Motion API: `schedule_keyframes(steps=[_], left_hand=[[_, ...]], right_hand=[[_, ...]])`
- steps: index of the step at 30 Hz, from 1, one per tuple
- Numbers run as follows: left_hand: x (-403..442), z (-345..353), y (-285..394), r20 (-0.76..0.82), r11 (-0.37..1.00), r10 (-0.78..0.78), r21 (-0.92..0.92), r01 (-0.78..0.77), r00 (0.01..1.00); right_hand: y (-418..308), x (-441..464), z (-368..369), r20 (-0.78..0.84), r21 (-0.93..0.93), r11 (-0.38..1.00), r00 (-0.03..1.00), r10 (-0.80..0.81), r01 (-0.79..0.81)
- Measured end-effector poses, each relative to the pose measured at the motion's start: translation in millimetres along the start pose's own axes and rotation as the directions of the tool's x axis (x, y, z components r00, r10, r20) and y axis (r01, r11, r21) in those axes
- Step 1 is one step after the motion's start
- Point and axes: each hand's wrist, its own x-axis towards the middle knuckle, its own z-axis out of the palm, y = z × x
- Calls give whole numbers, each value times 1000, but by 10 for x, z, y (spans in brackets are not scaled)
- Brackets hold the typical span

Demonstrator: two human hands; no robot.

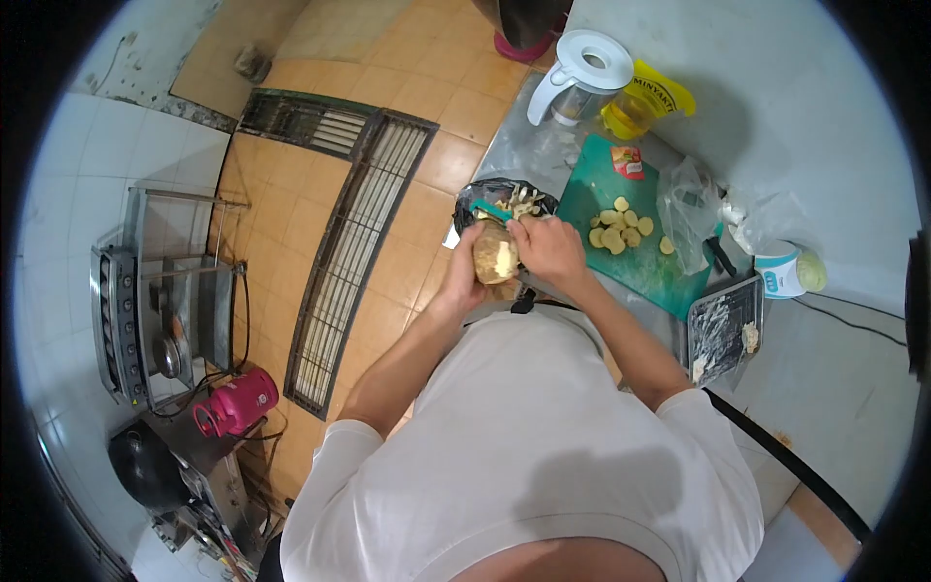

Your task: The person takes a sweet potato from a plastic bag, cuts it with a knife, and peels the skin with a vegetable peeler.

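Observation:
Wrapped round a large, partly peeled potato (497, 257) is my left hand (464, 264), at the middle of the view. My right hand (548, 249) grips a teal peeler (492, 210), whose head lies across the potato's upper end. Pale flesh shows on the potato's right side, brown skin elsewhere. Just beyond the hands, a black plastic bag (472, 197) holds peelings (525, 203). To the right, several round pale slices (613, 239) and a red packet (627, 163) lie on a green cutting board (582, 184).
A blender jug (588, 73) and a yellow oil pouch (635, 109) stand behind the board. Right of it are a clear plastic bag (687, 218), a metal tray (722, 328) and a white tub (776, 272). A floor grate (361, 252) and pink gas cylinder (242, 400) are at left.

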Motion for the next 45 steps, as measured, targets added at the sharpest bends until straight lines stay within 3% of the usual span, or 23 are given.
schedule_keyframes(steps=[6,9,12,15,18,24,29,33,45], left_hand=[[70,-52,11,40,999,-33,-7,33,999],[166,-122,96,51,1000,-3,-3,3,999],[162,-87,138,17,998,-20,-55,21,1000],[189,-73,101,5,995,-44,-88,44,999],[152,-75,34,6,996,-74,-45,74,997],[168,-50,-47,19,998,-47,-47,48,999],[217,-118,29,42,999,-27,-40,29,999],[179,-104,49,14,1000,-16,-22,17,1000],[74,-182,-63,43,997,64,34,-65,997]], right_hand=[[180,-76,43,-80,114,992,996,-38,47],[185,-154,118,-254,133,963,947,-195,234],[45,-222,-9,-113,152,973,981,-158,174],[59,-197,16,-75,170,977,990,-121,133],[115,-129,5,-140,65,992,986,-94,104],[246,-112,16,-95,199,978,994,-49,67],[29,-230,-134,-23,181,979,995,-94,96],[-2,-219,-128,-28,94,993,997,-73,76],[101,-54,101,-5,70,997,1000,20,-19]])
